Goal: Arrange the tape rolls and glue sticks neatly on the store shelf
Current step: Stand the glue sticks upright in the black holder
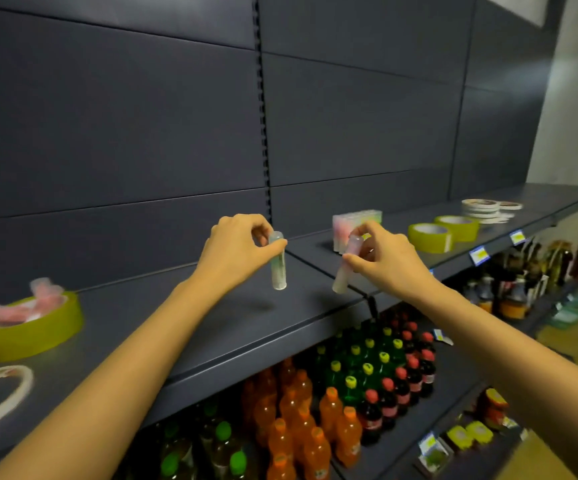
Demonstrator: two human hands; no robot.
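Note:
My left hand (237,249) pinches a clear greenish glue stick (278,268) by its cap, hanging upright above the dark shelf (211,327). My right hand (386,263) pinches a pinkish glue stick (344,275), tilted, over the shelf's joint. Behind it stands a neat block of glue sticks (353,225). Two yellow-green tape rolls (431,237) lie further right, with flat white tape rolls (481,209) stacked beyond them. At the far left, a yellow-green tape roll (34,329) has pink glue sticks (43,299) lying on it, and a thin white tape roll (1,393) lies near the front edge.
Below the shelf stand rows of orange, green and dark soda bottles (346,393). Jars and bottles (516,292) fill the lower shelves to the right. Price tags (478,254) hang on the shelf edge. The dark back panel (176,133) rises behind.

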